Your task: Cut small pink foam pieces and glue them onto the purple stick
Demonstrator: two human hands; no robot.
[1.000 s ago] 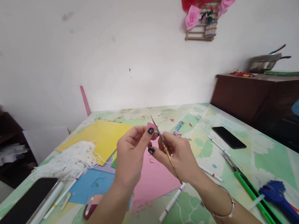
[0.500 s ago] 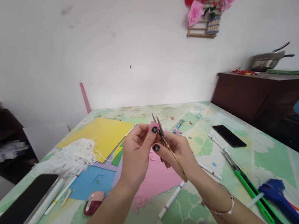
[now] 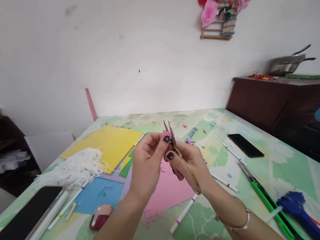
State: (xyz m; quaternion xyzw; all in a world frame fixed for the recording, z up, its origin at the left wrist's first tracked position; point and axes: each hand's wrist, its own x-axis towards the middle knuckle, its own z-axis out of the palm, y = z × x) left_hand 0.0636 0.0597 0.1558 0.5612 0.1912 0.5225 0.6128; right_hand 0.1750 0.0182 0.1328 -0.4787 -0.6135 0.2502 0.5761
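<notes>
Between the thumb and fingers of my left hand is a small piece of pink paper. My right hand grips a small pair of gold-handled scissors. Their blades point upward, slightly apart, right beside the pink piece. Both hands are raised above a larger pink sheet on the table, and the two are close together. Small pink scraps lie at that sheet's near edge. My fingers partly hide the blades' lower part and the paper.
Left are a yellow sheet, a blue sheet, white string, a large phone-like device and a maroon-pink object. Right are a black phone, a green-handled cutter, a blue glue gun and white markers.
The hands and scissors have shifted only very slightly to the right. The blades stand a little farther apart at the tips; the pink piece is still held.
</notes>
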